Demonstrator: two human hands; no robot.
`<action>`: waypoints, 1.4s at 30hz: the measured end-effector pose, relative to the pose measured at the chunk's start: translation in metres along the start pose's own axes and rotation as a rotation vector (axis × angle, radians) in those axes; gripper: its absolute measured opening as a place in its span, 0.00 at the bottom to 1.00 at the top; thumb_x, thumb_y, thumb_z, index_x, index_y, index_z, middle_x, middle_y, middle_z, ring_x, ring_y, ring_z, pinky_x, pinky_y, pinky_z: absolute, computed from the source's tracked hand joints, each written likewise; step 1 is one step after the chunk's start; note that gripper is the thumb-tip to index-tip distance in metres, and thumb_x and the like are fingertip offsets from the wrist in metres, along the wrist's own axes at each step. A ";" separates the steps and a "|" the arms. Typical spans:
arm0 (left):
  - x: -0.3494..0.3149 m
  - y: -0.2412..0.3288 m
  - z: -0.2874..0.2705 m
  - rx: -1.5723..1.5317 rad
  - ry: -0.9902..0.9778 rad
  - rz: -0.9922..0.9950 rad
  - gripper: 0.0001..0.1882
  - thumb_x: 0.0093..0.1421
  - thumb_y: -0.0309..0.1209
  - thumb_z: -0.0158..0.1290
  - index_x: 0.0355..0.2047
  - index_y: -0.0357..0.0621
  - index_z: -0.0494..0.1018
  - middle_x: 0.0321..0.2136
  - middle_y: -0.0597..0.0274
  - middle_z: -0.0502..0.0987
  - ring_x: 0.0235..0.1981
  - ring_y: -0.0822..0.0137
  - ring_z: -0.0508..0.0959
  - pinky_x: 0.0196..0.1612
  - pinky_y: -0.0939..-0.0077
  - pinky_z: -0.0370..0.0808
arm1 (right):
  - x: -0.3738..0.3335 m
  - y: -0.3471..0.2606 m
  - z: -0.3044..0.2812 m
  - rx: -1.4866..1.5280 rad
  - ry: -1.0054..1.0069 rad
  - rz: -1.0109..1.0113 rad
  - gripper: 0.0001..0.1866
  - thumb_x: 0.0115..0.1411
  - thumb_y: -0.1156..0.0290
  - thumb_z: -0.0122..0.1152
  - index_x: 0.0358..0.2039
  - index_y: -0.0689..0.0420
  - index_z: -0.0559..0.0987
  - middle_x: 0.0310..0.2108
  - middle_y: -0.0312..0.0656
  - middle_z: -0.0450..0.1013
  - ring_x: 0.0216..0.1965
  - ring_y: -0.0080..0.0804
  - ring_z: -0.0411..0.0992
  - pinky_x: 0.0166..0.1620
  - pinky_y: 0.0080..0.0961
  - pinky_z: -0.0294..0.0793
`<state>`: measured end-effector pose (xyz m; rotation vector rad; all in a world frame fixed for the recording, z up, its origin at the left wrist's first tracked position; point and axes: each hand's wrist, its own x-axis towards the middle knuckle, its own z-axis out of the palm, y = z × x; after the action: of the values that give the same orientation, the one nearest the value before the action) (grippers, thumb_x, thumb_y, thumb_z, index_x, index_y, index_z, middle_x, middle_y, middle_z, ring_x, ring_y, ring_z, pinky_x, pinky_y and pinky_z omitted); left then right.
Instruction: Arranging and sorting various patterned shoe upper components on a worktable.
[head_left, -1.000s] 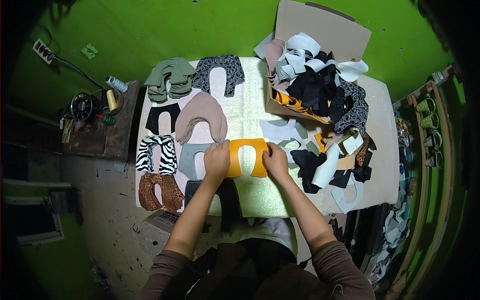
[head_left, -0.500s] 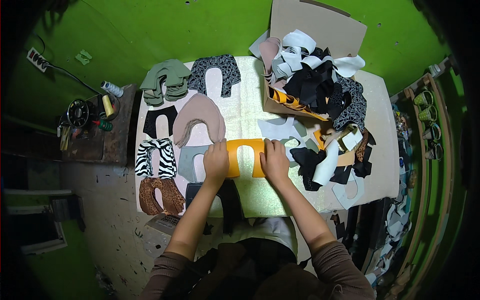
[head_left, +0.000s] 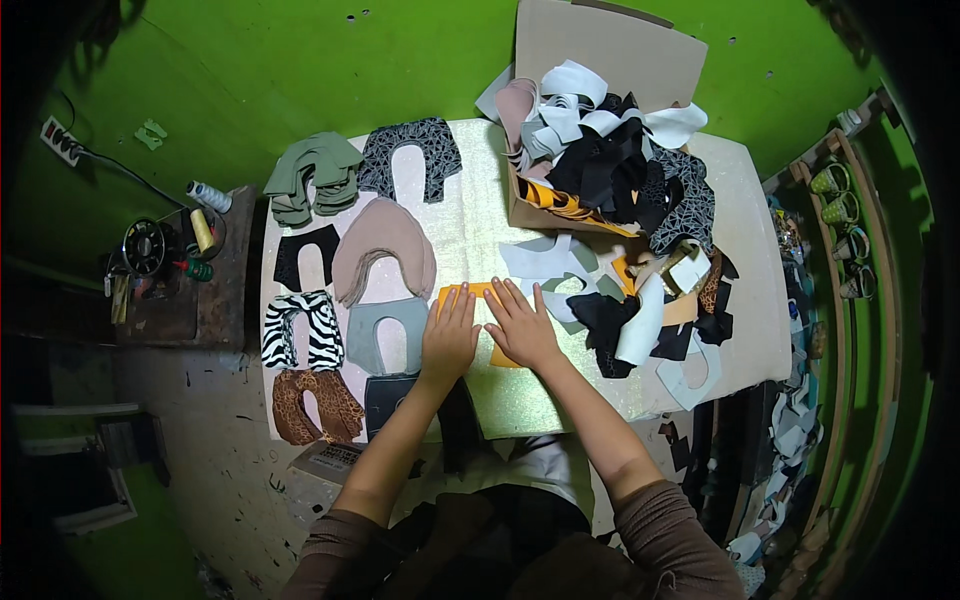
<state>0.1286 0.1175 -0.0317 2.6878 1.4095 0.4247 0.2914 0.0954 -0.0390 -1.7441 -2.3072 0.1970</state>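
Observation:
Both of my hands lie flat on an orange U-shaped cut piece (head_left: 481, 289) at the middle of the table. My left hand (head_left: 450, 335) is open, fingers stretched forward over the piece's left side. Also open, my right hand (head_left: 524, 330) spreads its fingers over the right side. Most of the orange piece is hidden beneath them; its far edge and a lower right corner show. Close to my left hand is a grey U-shaped piece (head_left: 413, 318), with a stack of beige U-shaped pieces (head_left: 405, 230) beyond it. Black material (head_left: 385, 395) lies partly under my left forearm.
Green (head_left: 335, 158), patterned black (head_left: 440, 150), black (head_left: 325, 240), zebra-print (head_left: 325, 320) and leopard-print (head_left: 345, 408) pieces line the table's left. A cardboard box (head_left: 560, 222) overflows with scraps at back right; loose scraps (head_left: 640, 325) lie before it. A sewing machine (head_left: 147, 250) stands left.
My hands have gone from gripping the orange piece's two sides to lying flat over it, closer together, with fingers spread. The whole view has shifted slightly.

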 end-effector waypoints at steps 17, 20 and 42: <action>0.154 0.078 -0.007 -0.662 0.312 -0.442 0.35 0.60 0.42 0.43 0.57 0.25 0.46 0.57 0.35 0.51 0.59 0.45 0.53 0.61 0.66 0.49 | 0.001 0.168 -0.149 -0.323 0.283 0.058 0.25 0.45 0.70 0.55 0.48 0.58 0.69 0.46 0.46 0.67 0.50 0.37 0.64 0.57 0.40 0.53; 0.180 0.088 -0.001 -0.750 0.400 -0.544 0.35 0.60 0.43 0.44 0.58 0.29 0.47 0.56 0.36 0.54 0.58 0.46 0.56 0.59 0.67 0.53 | 0.006 0.202 -0.135 -0.314 0.303 -0.099 0.13 0.47 0.71 0.50 0.35 0.58 0.74 0.37 0.43 0.73 0.39 0.33 0.70 0.50 0.34 0.62; 0.212 0.200 0.024 -0.697 0.288 -0.509 0.36 0.59 0.41 0.43 0.58 0.28 0.44 0.57 0.37 0.53 0.57 0.46 0.57 0.59 0.63 0.53 | -0.051 0.300 -0.171 -0.278 0.351 -0.035 0.09 0.47 0.73 0.50 0.29 0.58 0.75 0.31 0.41 0.73 0.35 0.35 0.69 0.49 0.36 0.62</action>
<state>0.4087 0.1765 0.0279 1.7045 1.5579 1.0402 0.6292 0.1237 0.0447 -1.6918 -2.1795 -0.4222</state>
